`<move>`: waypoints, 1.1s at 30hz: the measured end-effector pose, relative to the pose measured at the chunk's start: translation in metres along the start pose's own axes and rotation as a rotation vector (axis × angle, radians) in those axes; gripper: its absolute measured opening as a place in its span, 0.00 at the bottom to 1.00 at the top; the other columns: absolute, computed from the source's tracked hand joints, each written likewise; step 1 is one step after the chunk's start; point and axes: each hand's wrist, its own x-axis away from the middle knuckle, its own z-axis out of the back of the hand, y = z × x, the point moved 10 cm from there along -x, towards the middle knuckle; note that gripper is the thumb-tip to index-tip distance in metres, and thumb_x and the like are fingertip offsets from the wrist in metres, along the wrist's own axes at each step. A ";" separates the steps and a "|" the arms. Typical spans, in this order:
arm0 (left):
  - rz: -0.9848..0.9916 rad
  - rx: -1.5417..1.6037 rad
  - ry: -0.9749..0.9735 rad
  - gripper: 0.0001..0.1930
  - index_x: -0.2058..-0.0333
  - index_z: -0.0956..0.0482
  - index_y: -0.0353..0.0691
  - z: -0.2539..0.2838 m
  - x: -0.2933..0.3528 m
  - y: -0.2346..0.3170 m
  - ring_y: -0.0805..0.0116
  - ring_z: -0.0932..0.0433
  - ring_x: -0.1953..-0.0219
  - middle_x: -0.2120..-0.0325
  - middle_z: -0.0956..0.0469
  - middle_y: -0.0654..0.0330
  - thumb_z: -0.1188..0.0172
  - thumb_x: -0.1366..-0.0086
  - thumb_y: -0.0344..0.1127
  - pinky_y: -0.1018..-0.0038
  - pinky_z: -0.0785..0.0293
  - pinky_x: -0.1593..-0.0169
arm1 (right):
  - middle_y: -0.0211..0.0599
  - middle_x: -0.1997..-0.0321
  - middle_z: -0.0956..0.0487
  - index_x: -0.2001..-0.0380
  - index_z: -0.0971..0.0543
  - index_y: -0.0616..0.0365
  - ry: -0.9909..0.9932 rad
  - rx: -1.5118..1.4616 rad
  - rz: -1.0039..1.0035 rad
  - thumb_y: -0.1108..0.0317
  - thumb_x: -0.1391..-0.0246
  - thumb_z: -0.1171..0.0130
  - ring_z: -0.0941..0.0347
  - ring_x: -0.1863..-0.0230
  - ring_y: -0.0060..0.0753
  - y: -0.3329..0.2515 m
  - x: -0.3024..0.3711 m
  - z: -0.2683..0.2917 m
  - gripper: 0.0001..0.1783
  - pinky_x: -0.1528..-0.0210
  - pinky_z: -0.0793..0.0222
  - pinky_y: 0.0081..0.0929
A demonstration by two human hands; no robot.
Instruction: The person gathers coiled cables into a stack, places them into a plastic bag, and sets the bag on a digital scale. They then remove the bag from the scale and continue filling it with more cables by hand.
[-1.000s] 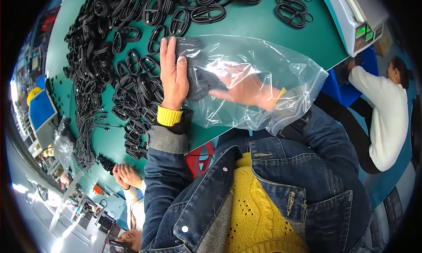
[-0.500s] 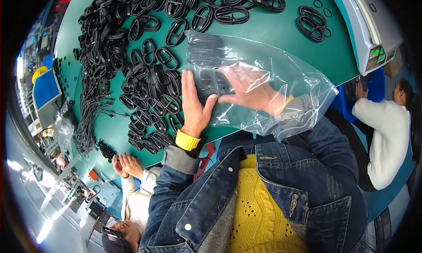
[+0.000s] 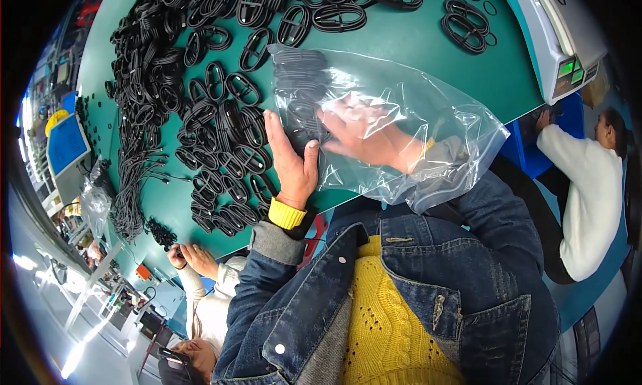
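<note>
Head view: you look down on a green tabletop (image 3: 401,44), your denim sleeves coming in from the near edge.
Left hand: your left hand (image 3: 291,161) lies near the table's near edge, fingers fairly wide, thumb pinching the mouth of the clear plastic bag (image 3: 428,111) from outside.
Right hand: your right hand (image 3: 364,134) is inside the bag, fingers spread flat; whether it grips anything I cannot tell through the film.
Bag contents: a stack of black cable coils (image 3: 301,84) sits at the bag's far closed end, toward the middle of the tabletop.
Loose stock: more coiled black cables (image 3: 221,137) crowd the table's left half, touching your left hand's side.
Far right corner: a grey-white machine (image 3: 562,37) stands there.
Others: a person in white (image 3: 588,184) works to the right; another person's hands (image 3: 190,254) show below the left edge.
Step in hand, as I judge it: settling coils into the bag.
Next move calls for: keeping the mouth open while your right hand draws out without dragging coils along.
</note>
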 end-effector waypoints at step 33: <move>-0.028 -0.354 0.143 0.29 0.44 0.41 0.29 0.003 0.012 0.018 0.45 0.39 0.46 0.48 0.39 0.41 0.44 0.41 0.36 0.60 0.42 0.43 | 0.42 0.67 0.23 0.66 0.24 0.61 0.203 -0.584 -0.208 0.62 0.52 0.41 0.26 0.65 0.44 0.049 0.000 0.011 0.14 0.63 0.30 0.35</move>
